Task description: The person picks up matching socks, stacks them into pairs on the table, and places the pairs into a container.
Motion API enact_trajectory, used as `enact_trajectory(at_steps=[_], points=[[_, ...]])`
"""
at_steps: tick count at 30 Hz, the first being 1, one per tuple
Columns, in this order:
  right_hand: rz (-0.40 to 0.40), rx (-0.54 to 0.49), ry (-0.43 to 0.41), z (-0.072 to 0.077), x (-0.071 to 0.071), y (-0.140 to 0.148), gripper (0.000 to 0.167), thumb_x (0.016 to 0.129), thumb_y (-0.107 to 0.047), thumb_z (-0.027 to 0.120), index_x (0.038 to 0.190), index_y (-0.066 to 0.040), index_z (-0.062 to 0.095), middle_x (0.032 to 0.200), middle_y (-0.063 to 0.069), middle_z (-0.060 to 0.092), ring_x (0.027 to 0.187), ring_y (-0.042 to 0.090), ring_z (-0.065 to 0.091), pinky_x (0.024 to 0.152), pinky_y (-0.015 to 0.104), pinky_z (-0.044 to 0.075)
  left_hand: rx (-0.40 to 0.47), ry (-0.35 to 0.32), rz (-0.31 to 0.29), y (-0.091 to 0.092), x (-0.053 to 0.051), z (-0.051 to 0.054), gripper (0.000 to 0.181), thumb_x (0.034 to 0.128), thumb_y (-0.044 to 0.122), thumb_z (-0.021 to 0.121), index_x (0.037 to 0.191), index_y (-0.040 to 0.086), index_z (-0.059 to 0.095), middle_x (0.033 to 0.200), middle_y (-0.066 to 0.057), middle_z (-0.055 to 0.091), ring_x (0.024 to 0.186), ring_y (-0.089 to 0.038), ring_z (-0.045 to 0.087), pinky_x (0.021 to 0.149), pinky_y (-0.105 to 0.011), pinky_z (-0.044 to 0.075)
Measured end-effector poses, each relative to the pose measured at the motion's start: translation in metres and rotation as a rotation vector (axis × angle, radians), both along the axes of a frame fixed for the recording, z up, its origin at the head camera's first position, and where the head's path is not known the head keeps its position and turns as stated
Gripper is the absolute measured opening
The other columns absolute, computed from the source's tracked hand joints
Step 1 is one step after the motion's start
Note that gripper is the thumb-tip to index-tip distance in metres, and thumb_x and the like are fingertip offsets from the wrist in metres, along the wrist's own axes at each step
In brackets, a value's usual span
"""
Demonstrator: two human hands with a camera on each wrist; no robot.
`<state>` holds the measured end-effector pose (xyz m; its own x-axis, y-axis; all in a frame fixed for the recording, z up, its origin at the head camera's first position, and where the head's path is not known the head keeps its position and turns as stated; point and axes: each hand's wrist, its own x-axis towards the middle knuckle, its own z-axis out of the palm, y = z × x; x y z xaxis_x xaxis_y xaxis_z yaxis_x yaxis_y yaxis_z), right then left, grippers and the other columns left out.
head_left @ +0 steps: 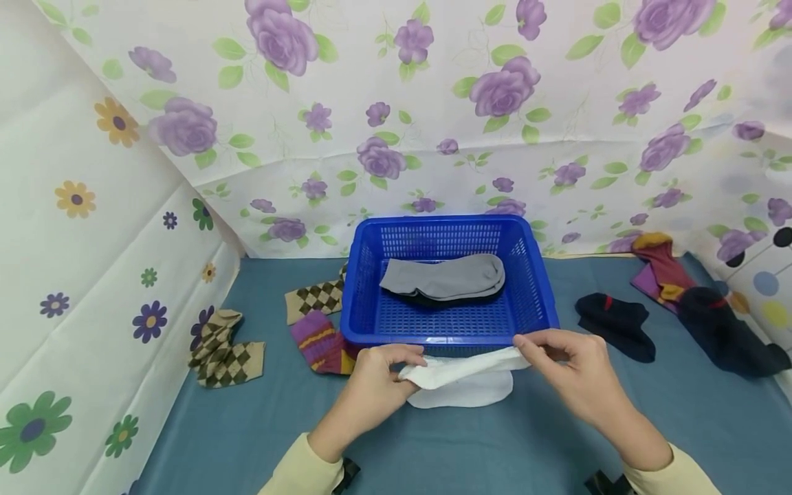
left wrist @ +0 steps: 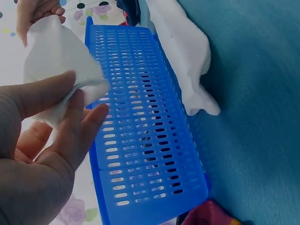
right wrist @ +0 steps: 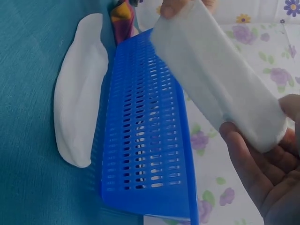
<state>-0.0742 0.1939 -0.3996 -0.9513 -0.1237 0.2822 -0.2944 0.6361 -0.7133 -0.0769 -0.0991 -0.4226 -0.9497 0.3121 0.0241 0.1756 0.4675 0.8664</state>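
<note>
A white sock (head_left: 464,368) is stretched sideways between both hands, just in front of a blue plastic basket (head_left: 448,340). My left hand (head_left: 380,381) pinches one end between thumb and fingers. At the other end, my right hand (head_left: 572,371) pinches the sock in the same way. Beneath it, a second white sock (right wrist: 80,93) lies flat on the cloth, beside the basket's near wall. Inside the basket, a grey sock (head_left: 445,277) rests on top of something black (head_left: 433,300).
Left of the basket lie checkered socks (head_left: 232,354) and a striped purple sock (head_left: 318,340). On the right are dark socks (head_left: 615,323) and a maroon-and-yellow sock (head_left: 665,265). Flowered sheets (head_left: 396,103) hang behind, and a blue-green cloth (head_left: 297,419) covers the table.
</note>
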Motion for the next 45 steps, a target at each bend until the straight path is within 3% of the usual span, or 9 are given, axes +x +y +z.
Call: enact_trajectory(at_steps=[3, 6, 9, 13, 20, 24, 28, 33, 45], points=[[0.038, 0.024, 0.035, -0.001, 0.001, -0.001, 0.006, 0.085, -0.027, 0.069, 0.090, -0.025, 0.073, 0.086, -0.012, 0.070, 0.070, 0.001, 0.062, 0.060, 0.020, 0.053, -0.038, -0.001, -0.026, -0.002, 0.003, -0.001, 0.021, 0.0790, -0.002, 0.065, 0.090, 0.016, 0.070, 0.112, -0.005, 0.068, 0.072, -0.007, 0.064, 0.056, -0.018, 0.052], [0.105, 0.055, 0.054, -0.004, 0.002, -0.001, 0.013, 0.080, -0.019, 0.074, 0.092, -0.026, 0.071, 0.091, -0.013, 0.069, 0.077, 0.000, 0.063, 0.063, 0.020, 0.054, -0.006, -0.076, -0.038, -0.004, 0.003, -0.003, 0.023, 0.0823, -0.002, 0.059, 0.093, 0.016, 0.068, 0.105, -0.009, 0.069, 0.058, -0.010, 0.063, 0.049, -0.021, 0.051], [0.155, 0.089, 0.017, -0.008, 0.004, 0.000, 0.024, 0.076, -0.014, 0.076, 0.093, -0.029, 0.070, 0.095, -0.017, 0.066, 0.084, 0.000, 0.062, 0.066, 0.020, 0.054, 0.033, -0.121, -0.027, -0.008, 0.002, -0.008, 0.022, 0.0855, 0.001, 0.059, 0.096, 0.017, 0.070, 0.097, -0.007, 0.070, 0.063, -0.016, 0.068, 0.051, -0.022, 0.053], [0.209, 0.121, -0.047, -0.014, 0.005, 0.001, 0.034, 0.071, -0.010, 0.080, 0.094, -0.032, 0.069, 0.100, -0.020, 0.063, 0.090, 0.002, 0.060, 0.069, 0.022, 0.054, 0.030, -0.105, 0.003, -0.014, 0.002, -0.009, 0.015, 0.0816, 0.008, 0.067, 0.091, 0.019, 0.072, 0.091, -0.001, 0.072, 0.067, -0.011, 0.067, 0.055, -0.023, 0.053], [0.231, 0.135, -0.082, -0.023, 0.008, -0.003, 0.033, 0.068, -0.014, 0.082, 0.092, -0.033, 0.070, 0.100, -0.023, 0.061, 0.092, 0.000, 0.060, 0.070, 0.020, 0.053, 0.093, -0.166, 0.094, -0.016, 0.002, -0.006, 0.024, 0.0778, 0.045, 0.072, 0.086, 0.023, 0.075, 0.088, 0.004, 0.073, 0.074, -0.010, 0.069, 0.061, -0.025, 0.054], [0.190, 0.110, -0.059, -0.031, 0.009, -0.008, 0.018, 0.074, -0.025, 0.079, 0.087, -0.033, 0.070, 0.092, -0.023, 0.063, 0.084, -0.002, 0.061, 0.066, 0.019, 0.053, 0.038, -0.134, 0.121, -0.017, 0.002, -0.011, 0.008, 0.0822, 0.028, 0.072, 0.086, 0.021, 0.075, 0.088, 0.006, 0.073, 0.072, -0.007, 0.066, 0.061, -0.023, 0.053], [0.151, 0.112, -0.047, -0.041, 0.011, -0.015, 0.014, 0.076, -0.023, 0.078, 0.083, -0.033, 0.070, 0.087, -0.022, 0.063, 0.080, -0.003, 0.060, 0.062, 0.016, 0.052, -0.069, -0.156, 0.031, -0.018, 0.004, -0.016, 0.019, 0.0809, 0.005, 0.070, 0.092, 0.021, 0.073, 0.076, 0.005, 0.063, 0.059, -0.004, 0.050, 0.053, -0.020, 0.044], [0.188, 0.132, -0.057, -0.054, 0.011, -0.020, 0.023, 0.072, -0.007, 0.079, 0.082, -0.027, 0.073, 0.088, -0.017, 0.066, 0.080, -0.003, 0.062, 0.064, 0.014, 0.052, -0.163, -0.174, -0.057, -0.015, 0.005, -0.019, 0.031, 0.0824, -0.004, 0.061, 0.094, 0.022, 0.072, 0.061, 0.003, 0.039, 0.052, -0.009, 0.028, 0.046, -0.021, 0.027], [0.097, 0.265, -0.112, -0.068, 0.003, -0.023, 0.029, 0.066, -0.003, 0.082, 0.091, -0.016, 0.075, 0.095, -0.008, 0.070, 0.096, 0.012, 0.065, 0.078, 0.032, 0.055, -0.238, -0.027, 0.040, -0.005, -0.004, -0.036, 0.029, 0.0779, -0.003, 0.067, 0.101, 0.014, 0.072, 0.082, 0.001, 0.060, 0.068, -0.011, 0.047, 0.058, -0.022, 0.040]])
